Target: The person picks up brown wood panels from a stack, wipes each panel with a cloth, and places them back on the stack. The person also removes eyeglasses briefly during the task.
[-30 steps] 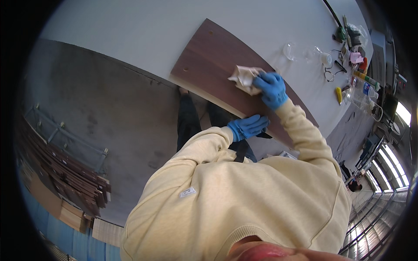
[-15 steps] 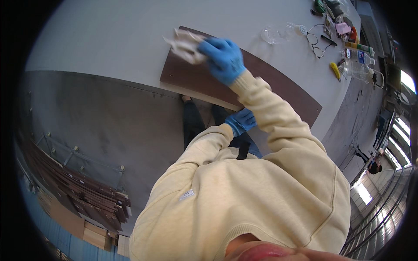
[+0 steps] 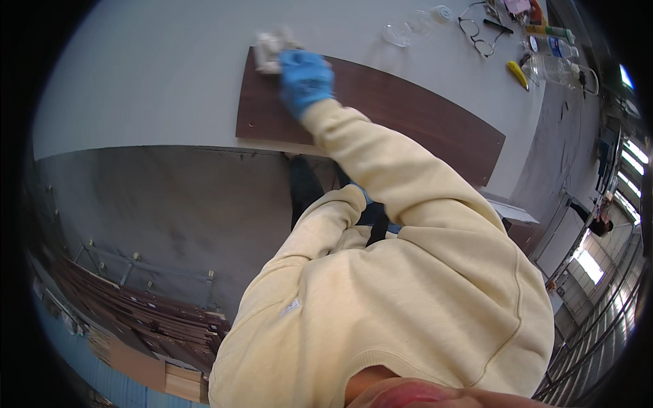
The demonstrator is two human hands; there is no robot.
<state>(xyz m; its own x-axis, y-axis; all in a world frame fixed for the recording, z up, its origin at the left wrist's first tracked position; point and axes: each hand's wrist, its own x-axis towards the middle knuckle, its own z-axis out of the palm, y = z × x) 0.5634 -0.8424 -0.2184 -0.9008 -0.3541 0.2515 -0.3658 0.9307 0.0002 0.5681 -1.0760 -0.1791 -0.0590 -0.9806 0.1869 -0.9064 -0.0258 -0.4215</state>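
A dark brown board [image 3: 408, 115] lies flat along the edge of a pale grey table [image 3: 149, 75]. My right hand [image 3: 306, 80], in a blue glove, is closed on a crumpled white cloth [image 3: 269, 51] at the board's far left corner. Part of the cloth reaches past the board's far edge, and both hand and cloth are slightly blurred. Of my left hand [image 3: 365, 194] only a sliver of blue glove shows, low by my body below the board. The right sleeve covers the rest, so its fingers are hidden.
Clear plastic bottles [image 3: 554, 70], eyeglasses [image 3: 476, 37] and a yellow cutter [image 3: 517, 74] lie on the table's right side. Dark brown boards [image 3: 156, 306] are stacked at the lower left beside a metal rack frame [image 3: 136, 262]. Another person [image 3: 600, 226] is far off at right.
My right hand has moved left with the cloth, up to the board's far left corner. My left hand, half a second ago plainly visible, is now mostly behind my right sleeve. The view has shifted.
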